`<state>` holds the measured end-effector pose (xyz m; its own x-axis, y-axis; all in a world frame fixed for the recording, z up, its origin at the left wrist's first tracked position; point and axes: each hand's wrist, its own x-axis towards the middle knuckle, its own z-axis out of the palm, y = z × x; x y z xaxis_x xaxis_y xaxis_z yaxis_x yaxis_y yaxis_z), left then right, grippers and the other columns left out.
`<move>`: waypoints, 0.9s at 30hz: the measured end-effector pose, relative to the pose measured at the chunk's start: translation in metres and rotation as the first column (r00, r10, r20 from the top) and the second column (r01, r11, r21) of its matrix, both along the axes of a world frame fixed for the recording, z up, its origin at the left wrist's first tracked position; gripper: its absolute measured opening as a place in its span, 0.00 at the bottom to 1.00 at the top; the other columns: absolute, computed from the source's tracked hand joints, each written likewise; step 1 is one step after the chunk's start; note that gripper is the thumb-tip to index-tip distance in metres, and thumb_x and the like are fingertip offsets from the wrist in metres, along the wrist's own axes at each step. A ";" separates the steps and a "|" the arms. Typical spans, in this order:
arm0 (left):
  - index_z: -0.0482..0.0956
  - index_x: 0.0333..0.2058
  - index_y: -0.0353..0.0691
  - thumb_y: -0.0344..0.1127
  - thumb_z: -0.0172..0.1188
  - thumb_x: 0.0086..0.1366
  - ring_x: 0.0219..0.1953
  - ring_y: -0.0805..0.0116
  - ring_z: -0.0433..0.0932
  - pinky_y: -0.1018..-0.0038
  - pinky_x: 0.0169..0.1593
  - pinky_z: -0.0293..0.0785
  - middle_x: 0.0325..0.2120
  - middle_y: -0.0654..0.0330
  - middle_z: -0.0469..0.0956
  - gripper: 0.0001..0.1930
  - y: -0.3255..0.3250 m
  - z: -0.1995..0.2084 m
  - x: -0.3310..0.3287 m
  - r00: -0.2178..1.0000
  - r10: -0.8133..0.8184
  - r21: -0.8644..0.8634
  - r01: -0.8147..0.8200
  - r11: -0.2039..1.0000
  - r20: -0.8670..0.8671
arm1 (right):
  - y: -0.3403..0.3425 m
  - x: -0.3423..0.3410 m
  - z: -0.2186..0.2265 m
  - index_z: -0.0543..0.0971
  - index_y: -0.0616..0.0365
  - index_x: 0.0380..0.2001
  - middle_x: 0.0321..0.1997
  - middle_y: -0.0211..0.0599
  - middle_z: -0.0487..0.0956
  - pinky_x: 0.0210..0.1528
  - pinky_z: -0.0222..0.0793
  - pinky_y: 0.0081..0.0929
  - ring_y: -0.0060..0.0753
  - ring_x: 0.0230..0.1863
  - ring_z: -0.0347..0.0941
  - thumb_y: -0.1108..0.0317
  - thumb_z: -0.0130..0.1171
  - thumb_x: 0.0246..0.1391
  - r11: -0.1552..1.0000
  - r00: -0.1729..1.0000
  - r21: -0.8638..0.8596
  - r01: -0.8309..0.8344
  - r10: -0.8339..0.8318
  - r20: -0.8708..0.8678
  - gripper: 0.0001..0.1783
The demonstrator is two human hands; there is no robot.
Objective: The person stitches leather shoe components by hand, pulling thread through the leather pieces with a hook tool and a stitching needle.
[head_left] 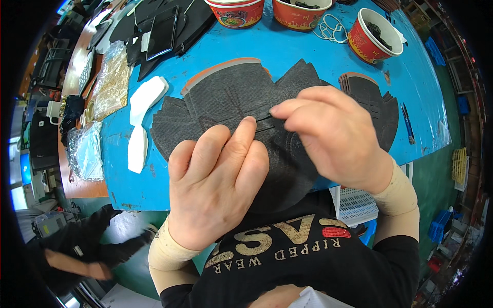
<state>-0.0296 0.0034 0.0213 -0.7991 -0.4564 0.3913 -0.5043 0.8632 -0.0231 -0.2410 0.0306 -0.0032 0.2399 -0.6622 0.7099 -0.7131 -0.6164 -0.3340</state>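
A dark grey fabric-like cut piece [221, 97] with slits and a grey-and-orange curved edge lies before me, apparently on similar pieces. My left hand [215, 185] bears on its near part, the fingers bent and close together and the index fingertip by a slit. The thumb is hidden, beneath the hand or the piece. Just right of that fingertip, my right hand [334, 133] pinches thumb and forefinger over the slits. A thin dark strip [264, 119] shows by its fingertips; whether the pinch holds it is unclear. The piece's lower part hangs towards my lap.
A second stack of grey pieces [367, 97] lies right, beside small snips [408, 123]. Red paper tubs [374, 36] with black scraps and white cord [331, 29] stand at the back. White pads [148, 100], plastic bags [84, 151] and a tablet-like device [163, 33] lie left. Another person [84, 251] is lower left.
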 end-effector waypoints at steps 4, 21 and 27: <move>0.74 0.36 0.43 0.30 0.59 0.49 0.42 0.67 0.73 0.71 0.45 0.61 0.44 0.62 0.78 0.13 -0.002 -0.004 0.001 1.000 -0.016 -0.060 0.016 0.998 -0.003 | 0.008 0.009 0.007 0.74 0.63 0.35 0.37 0.40 0.80 0.38 0.76 0.32 0.46 0.38 0.76 0.80 0.62 0.37 0.996 0.986 0.091 -0.016 0.031 -0.166 0.17; 0.73 0.36 0.43 0.34 0.54 0.54 0.44 0.68 0.72 0.73 0.43 0.62 0.41 0.59 0.79 0.10 -0.005 -0.004 0.002 0.999 -0.052 -0.197 0.053 0.979 0.011 | 0.005 0.012 -0.002 0.74 0.57 0.35 0.30 0.36 0.77 0.37 0.73 0.33 0.43 0.35 0.75 0.82 0.58 0.41 0.996 1.000 0.086 -0.019 0.018 0.008 0.15; 0.73 0.36 0.41 0.34 0.54 0.54 0.43 0.68 0.72 0.72 0.43 0.63 0.40 0.60 0.77 0.10 -0.005 0.000 0.000 0.995 -0.095 -0.181 0.100 0.978 0.032 | 0.001 0.016 -0.008 0.74 0.56 0.35 0.29 0.34 0.77 0.33 0.73 0.32 0.42 0.35 0.75 0.80 0.58 0.39 0.999 0.999 -0.021 0.031 -0.031 -0.009 0.16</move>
<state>-0.0296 -0.0012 0.0212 -0.8461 -0.2988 0.4414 -0.4154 0.8885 -0.1948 -0.2254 0.0318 -0.0114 0.2263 -0.6542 0.7217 -0.7348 -0.6010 -0.3143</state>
